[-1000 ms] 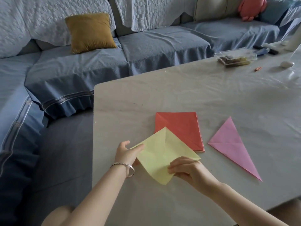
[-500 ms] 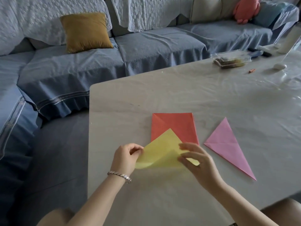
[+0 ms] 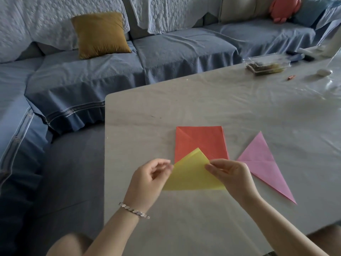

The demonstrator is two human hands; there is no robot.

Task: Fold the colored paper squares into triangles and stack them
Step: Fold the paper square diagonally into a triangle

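Yellow paper triangle (image 3: 190, 176), left hand (image 3: 149, 180) and right hand (image 3: 234, 178) fingers (image 3: 214, 165) pinching its sides

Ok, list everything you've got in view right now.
yellow paper: one, yellow, folded to a triangle, overlapping the red stack's near edge
red paper stack: sheet count unclear, red, mid-table
pink triangle: one, pink, right of the stack
table: one, pale grey
clear box: one, transparent, table's far right
sofa: one, blue cover, beyond table
cushion: one, mustard, on sofa
plush toy: one, pink, sofa's far right
bracelet: one, silver, left wrist
left hand: pinches yellow paper's left edge
right hand: pinches its right edge
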